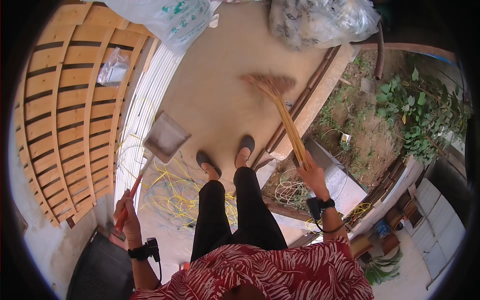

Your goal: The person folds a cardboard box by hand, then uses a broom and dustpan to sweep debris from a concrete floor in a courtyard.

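My left hand (128, 215) grips the red handle of a long-handled dustpan (167, 137). Its pan hangs tilted, left of my feet, near the stack of white strips. A straw broom (288, 116) is held by its stalk in my right hand (313, 176). The broom's reddish head is blurred and reaches over the smooth brown floor (221, 78), ahead of my feet. Both wrists wear black straps with small devices. Whether the broom head touches the floor I cannot tell.
Tangled yellow and green cords (176, 187) lie behind and beside my feet. Slatted wooden panels (75, 112) and long white strips (138, 123) line the left. Stuffed plastic bags (322, 22) stand ahead. A stone curb (315, 101) borders the planted soil bed (348, 108) at right.
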`<action>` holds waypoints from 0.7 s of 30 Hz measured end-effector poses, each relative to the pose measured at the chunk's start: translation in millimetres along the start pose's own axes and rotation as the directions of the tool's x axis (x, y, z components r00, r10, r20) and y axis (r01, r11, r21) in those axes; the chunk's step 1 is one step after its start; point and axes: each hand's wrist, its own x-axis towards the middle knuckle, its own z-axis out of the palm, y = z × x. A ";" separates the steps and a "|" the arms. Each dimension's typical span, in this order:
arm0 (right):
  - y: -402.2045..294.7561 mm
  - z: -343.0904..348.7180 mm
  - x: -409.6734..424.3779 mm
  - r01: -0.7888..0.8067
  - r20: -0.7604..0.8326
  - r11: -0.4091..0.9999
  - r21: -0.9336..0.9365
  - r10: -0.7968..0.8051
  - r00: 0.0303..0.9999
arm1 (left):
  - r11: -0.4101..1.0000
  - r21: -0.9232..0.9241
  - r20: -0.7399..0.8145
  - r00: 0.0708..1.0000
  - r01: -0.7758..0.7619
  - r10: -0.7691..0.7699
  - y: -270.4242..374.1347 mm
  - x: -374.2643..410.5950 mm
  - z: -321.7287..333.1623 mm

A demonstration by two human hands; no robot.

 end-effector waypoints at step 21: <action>57.9 -58.7 40.8 0.041 0.052 0.713 -0.700 -0.007 0.999 | 0.992 -0.023 -0.060 0.990 0.125 -0.127 -15.1 -5.5 -22.2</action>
